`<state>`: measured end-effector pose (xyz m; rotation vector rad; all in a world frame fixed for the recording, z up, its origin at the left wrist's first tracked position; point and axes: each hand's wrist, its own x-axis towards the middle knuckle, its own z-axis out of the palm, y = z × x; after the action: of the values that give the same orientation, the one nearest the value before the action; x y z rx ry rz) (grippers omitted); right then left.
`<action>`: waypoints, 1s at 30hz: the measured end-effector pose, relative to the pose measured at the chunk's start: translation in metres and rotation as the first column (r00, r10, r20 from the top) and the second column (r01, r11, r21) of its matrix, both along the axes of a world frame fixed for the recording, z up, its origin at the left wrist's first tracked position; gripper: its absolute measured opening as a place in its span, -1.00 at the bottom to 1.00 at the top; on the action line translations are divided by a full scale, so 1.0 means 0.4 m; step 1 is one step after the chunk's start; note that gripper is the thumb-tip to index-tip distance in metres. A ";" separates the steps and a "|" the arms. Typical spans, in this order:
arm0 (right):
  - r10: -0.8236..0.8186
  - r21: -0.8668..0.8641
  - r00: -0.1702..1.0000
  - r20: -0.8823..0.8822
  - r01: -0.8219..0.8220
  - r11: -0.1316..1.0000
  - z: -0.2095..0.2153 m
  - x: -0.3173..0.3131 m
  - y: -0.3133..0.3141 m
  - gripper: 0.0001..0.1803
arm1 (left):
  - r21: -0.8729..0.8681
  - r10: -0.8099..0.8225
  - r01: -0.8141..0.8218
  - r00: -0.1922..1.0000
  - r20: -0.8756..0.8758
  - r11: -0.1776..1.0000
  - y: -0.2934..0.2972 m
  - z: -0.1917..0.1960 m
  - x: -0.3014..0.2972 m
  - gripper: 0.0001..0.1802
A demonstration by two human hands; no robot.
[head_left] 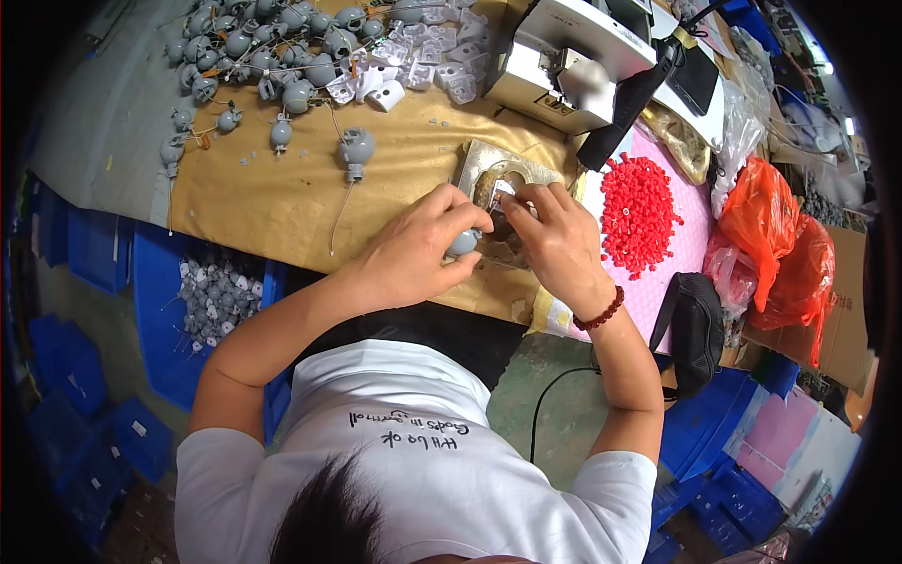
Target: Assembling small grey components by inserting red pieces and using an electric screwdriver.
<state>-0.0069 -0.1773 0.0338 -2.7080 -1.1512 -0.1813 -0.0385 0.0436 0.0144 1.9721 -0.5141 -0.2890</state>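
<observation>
My left hand (pixel 418 246) is closed around a small grey ball-shaped part (pixel 463 242), with the thumb and fingers on either side of it. Just right of it, my right hand (pixel 562 242) is bent in a pinch over a metal fixture (pixel 484 162) that has a rounded recess. By its fingertips shows a small white piece (pixel 503 191); I cannot tell whether they grip it or only touch it. A loose grey ball part (pixel 357 148) with a thin wire lies left of the fixture on the gold-brown table cover (pixel 244 188).
Many wired grey balls (pixel 296 96) and white plastic housings (pixel 385 94) are piled at the far left. A white machine (pixel 564 70) stands behind the fixture. Small red parts (pixel 641 216) lie on pink sheeting to the right, near a black pouch (pixel 697 324). A blue bin (pixel 155 310) holds more grey parts.
</observation>
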 end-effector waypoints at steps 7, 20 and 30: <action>-0.010 0.030 1.000 -0.029 0.011 0.999 -0.011 -0.025 -0.012 -0.57 | 0.276 0.039 -0.198 0.870 0.491 0.941 -0.038 0.002 0.027 -0.54; -0.100 0.222 0.924 -0.369 0.192 0.956 -0.032 -0.027 -0.152 -0.52 | 0.381 -0.101 -0.157 0.811 0.576 0.911 -0.072 -0.052 0.046 -0.47; 0.354 0.504 0.404 -0.843 0.824 0.258 -0.069 0.013 -0.156 -0.68 | 0.318 -0.086 -0.169 0.753 0.652 0.933 -0.068 -0.051 0.056 -0.67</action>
<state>-0.0017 -0.2398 0.0062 -1.3128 0.0554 0.4036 -0.0162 0.0165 -0.0058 2.4338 -0.9159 0.4083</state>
